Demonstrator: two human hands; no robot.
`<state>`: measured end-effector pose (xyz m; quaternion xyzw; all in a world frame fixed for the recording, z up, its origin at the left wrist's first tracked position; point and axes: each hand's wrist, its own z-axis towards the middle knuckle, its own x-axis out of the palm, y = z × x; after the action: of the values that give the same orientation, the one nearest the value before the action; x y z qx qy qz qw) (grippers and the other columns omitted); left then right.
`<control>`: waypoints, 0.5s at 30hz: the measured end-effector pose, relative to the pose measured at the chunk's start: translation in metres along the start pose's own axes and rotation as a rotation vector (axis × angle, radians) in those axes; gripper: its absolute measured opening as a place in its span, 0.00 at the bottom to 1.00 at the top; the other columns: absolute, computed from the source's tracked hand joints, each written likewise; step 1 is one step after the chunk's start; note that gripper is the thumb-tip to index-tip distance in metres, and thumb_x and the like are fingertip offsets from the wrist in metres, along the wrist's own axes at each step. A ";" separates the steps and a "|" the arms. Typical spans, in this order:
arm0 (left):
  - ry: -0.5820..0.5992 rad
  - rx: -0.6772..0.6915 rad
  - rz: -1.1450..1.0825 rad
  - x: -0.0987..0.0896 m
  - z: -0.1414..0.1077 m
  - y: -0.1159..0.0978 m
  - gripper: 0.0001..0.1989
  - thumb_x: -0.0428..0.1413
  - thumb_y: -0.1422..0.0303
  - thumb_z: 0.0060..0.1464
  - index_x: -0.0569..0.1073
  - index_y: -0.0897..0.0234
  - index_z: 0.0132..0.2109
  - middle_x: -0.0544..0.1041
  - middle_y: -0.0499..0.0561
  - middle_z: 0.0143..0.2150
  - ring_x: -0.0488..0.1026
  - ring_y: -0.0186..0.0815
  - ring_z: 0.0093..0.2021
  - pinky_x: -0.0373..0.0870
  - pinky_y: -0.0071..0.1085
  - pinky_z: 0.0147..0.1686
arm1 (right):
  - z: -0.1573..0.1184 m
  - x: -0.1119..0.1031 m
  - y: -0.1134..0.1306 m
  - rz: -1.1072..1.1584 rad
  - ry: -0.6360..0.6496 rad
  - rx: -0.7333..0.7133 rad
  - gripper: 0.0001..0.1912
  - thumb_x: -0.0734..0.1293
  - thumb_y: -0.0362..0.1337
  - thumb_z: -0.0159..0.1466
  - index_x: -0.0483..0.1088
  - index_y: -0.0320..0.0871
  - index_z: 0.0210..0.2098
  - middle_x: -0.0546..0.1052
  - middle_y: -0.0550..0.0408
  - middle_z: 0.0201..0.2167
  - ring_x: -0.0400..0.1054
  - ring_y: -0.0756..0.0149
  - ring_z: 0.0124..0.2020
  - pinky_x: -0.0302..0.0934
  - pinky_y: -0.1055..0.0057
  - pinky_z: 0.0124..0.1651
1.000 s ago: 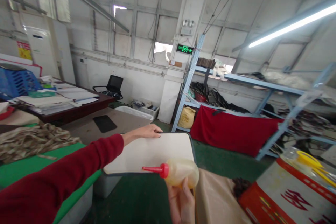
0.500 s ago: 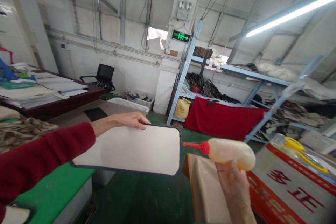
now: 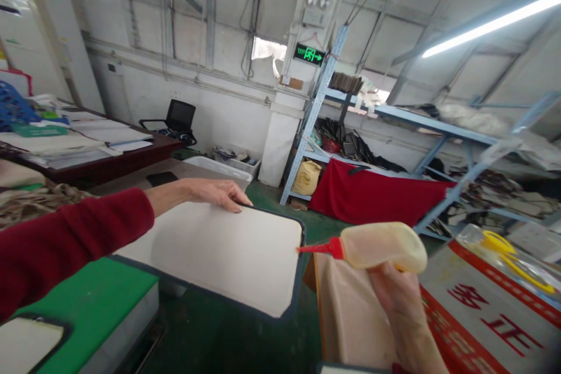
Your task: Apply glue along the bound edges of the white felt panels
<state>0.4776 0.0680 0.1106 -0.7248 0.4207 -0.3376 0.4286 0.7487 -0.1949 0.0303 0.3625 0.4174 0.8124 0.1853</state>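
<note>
My left hand [image 3: 219, 191] is closed over the far edge of a flat, cream-white panel [image 3: 228, 251] with rounded corners and a dark border. The panel is held in the air, tilted toward me. In my right hand [image 3: 398, 292] lies a squeeze bottle [image 3: 381, 245] of translucent plastic with pale yellowish contents, gripped from below on its side. Its red nozzle [image 3: 322, 248] points left, and the tip is at the panel's right edge. The fingers of my right hand are partly hidden behind the bottle.
A green-topped surface [image 3: 96, 310] at lower left carries a similar panel [image 3: 30, 342]. To the right stands a box with red lettering [image 3: 491, 310], yellow-handled scissors [image 3: 504, 245] on it. Beige material [image 3: 350, 310] lies below the bottle. Blue shelving [image 3: 302, 152] stands behind.
The panel's near edge has dropped, so more of its face shows. The bottle has shifted slightly left and up, bringing the nozzle tip to the panel's edge.
</note>
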 end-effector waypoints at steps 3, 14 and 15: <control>0.022 -0.030 -0.012 -0.001 0.000 0.000 0.21 0.55 0.91 0.40 0.76 0.76 0.43 0.79 0.51 0.29 0.73 0.37 0.34 0.66 0.25 0.32 | -0.003 -0.001 0.002 0.005 0.004 0.006 0.28 0.78 0.38 0.37 0.72 0.45 0.38 0.78 0.53 0.29 0.72 0.63 0.28 0.69 0.65 0.35; -0.042 -0.073 -0.158 -0.002 0.003 -0.002 0.19 0.52 0.94 0.39 0.76 0.78 0.38 0.79 0.49 0.27 0.75 0.39 0.36 0.67 0.27 0.38 | -0.014 -0.008 0.006 -0.004 0.004 0.001 0.37 0.79 0.38 0.33 0.70 0.45 0.44 0.78 0.53 0.31 0.72 0.64 0.30 0.68 0.71 0.33; -0.051 -0.074 -0.171 -0.002 0.003 -0.002 0.19 0.52 0.94 0.39 0.76 0.78 0.38 0.79 0.50 0.27 0.75 0.39 0.36 0.67 0.27 0.38 | -0.014 -0.009 0.006 -0.007 0.011 0.004 0.37 0.79 0.38 0.33 0.69 0.45 0.44 0.78 0.52 0.31 0.72 0.63 0.30 0.68 0.70 0.32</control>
<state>0.4800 0.0711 0.1107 -0.7817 0.3582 -0.3389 0.3818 0.7440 -0.2113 0.0258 0.3570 0.4214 0.8129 0.1852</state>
